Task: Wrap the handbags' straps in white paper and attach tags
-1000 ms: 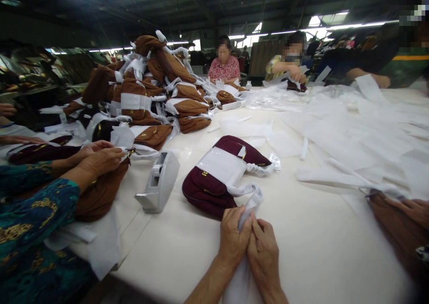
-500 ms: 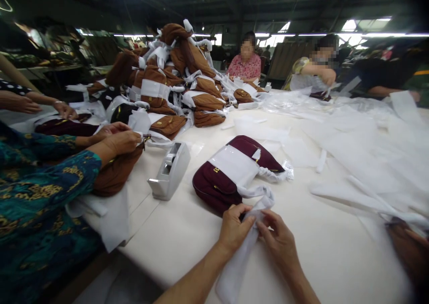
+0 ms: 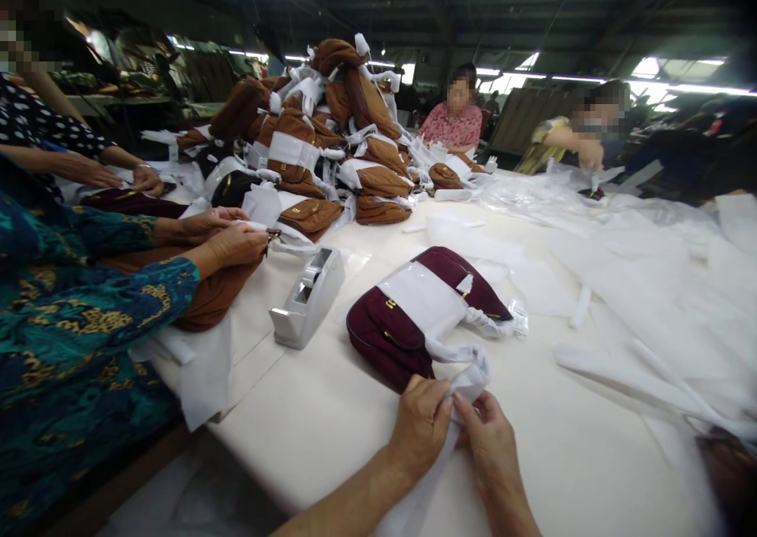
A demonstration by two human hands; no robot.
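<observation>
Wrapping looks partly done: the white band [image 3: 423,294] already spans the maroon bag [image 3: 374,316], while the white strip [image 3: 473,373] trails loose below your grip and appears unfinished. Your left hand [image 3: 419,426] and right hand [image 3: 490,438] pinch that strip. The bag lies on the worktop [image 3: 319,426] just ahead, soft-sided, with gold-coloured fittings.

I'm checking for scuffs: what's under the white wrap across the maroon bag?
Under the white wrap is the middle of the maroon bag, which emerges on both sides; a gold emblem shows at one edge. The covered surface itself can't be seen.
</observation>
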